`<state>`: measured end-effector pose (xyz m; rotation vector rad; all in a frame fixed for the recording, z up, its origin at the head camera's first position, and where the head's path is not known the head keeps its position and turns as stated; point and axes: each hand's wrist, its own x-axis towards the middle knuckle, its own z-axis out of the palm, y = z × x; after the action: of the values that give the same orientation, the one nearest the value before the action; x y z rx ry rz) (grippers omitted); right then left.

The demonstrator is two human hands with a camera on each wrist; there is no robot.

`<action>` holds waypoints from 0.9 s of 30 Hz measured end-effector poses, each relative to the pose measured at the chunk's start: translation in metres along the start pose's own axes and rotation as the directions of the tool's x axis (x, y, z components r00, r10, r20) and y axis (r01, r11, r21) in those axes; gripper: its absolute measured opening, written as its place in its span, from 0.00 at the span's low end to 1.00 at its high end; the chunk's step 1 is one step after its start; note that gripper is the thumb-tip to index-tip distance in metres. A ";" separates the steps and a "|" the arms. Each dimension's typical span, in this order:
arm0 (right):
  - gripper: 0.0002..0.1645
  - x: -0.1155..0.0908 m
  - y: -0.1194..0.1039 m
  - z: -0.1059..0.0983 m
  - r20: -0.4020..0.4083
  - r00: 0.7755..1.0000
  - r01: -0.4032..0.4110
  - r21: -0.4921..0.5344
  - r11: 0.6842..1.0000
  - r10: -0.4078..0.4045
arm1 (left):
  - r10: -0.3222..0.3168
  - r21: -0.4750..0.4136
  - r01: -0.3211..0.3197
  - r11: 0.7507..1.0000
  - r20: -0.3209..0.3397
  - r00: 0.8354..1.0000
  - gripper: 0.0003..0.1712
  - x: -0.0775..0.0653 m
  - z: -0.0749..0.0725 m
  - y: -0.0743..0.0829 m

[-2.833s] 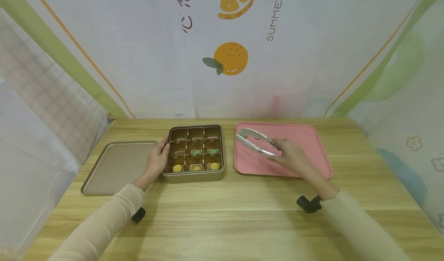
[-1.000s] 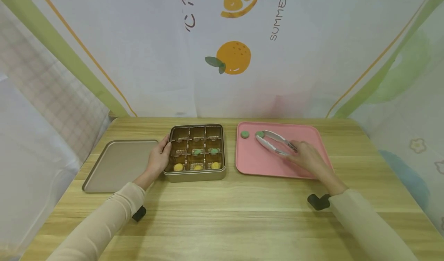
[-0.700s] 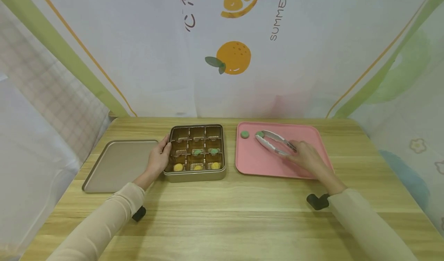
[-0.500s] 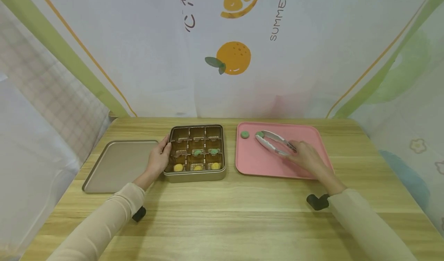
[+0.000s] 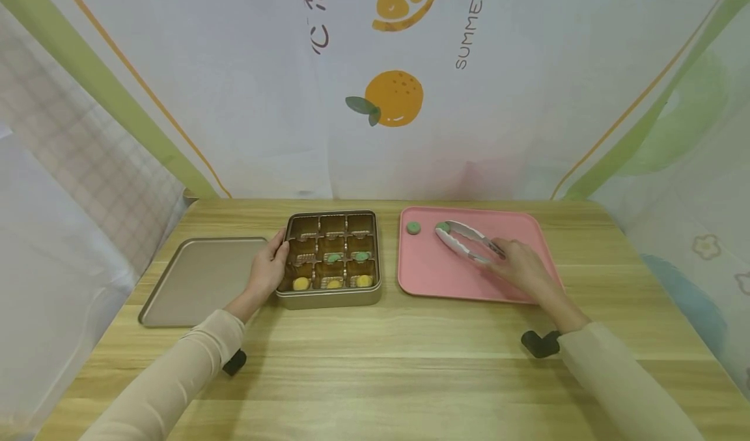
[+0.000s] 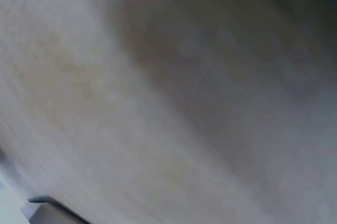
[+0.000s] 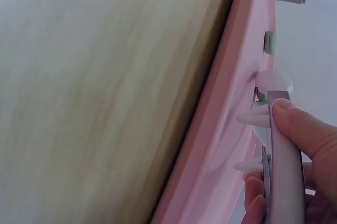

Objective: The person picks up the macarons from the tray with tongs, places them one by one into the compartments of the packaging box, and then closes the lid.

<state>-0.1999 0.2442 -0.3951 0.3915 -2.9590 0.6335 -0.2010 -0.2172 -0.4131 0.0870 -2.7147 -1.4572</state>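
Observation:
In the head view my left hand [image 5: 268, 268] holds the left wall of a square metal tin [image 5: 334, 298], thumb over the rim. A brown plastic insert [image 5: 333, 223] splits the tin into compartments. Three yellow cookies [image 5: 364, 281] sit in the front row, and two green cookies [image 5: 361, 256] in the middle row's centre and right compartments. My right hand [image 5: 520, 265] grips metal tongs [image 5: 459, 251] with whitish tips over a pink tray [image 5: 445, 278]. Between the tips is a round green cookie [image 5: 443, 227]; another green cookie [image 5: 413, 228] lies left of it. In the right wrist view the thumb presses the tongs' arm [image 7: 287, 171].
A flat metal lid [image 5: 205, 278] lies left of the tin, under the left wrist. Everything stands on a wooden table [image 5: 375, 363]. A printed cloth [image 5: 263, 102] hangs behind the table. The left wrist view is blurred, mostly pale surface.
The tongs have moved right from the tray's left cookie to the other green cookie, which has shifted slightly right with the tips. My left hand and the tin stay put.

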 end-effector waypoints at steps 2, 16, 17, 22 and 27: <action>0.15 -0.001 0.000 -0.001 -0.003 1.000 0.001 0.003 1.000 -0.001 | -0.005 0.001 0.005 1.000 0.005 1.000 0.28 0.000 0.000 0.000; 0.18 0.004 -0.022 -0.008 -0.039 0.997 0.073 0.019 0.997 -0.072 | -0.011 0.008 0.011 1.000 0.016 1.000 0.28 0.000 -0.002 0.001; 0.19 0.006 -0.025 -0.008 -0.037 0.996 0.078 0.013 0.997 -0.078 | -0.012 0.008 0.012 1.000 0.017 1.000 0.28 0.000 -0.002 0.001; 0.20 0.014 -0.047 -0.007 -0.033 0.994 0.103 0.011 0.995 -0.103 | -0.013 0.010 0.012 1.000 0.020 1.000 0.28 -0.001 -0.002 0.002; 0.21 0.022 -0.071 -0.005 -0.026 0.989 0.148 0.029 0.989 -0.147 | -0.009 0.014 0.009 1.000 0.017 1.000 0.28 0.000 -0.001 0.001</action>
<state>-0.2022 0.1784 -0.3594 0.5943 -2.8667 0.6614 -0.2007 -0.2176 -0.4111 0.0880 -2.7422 -1.4478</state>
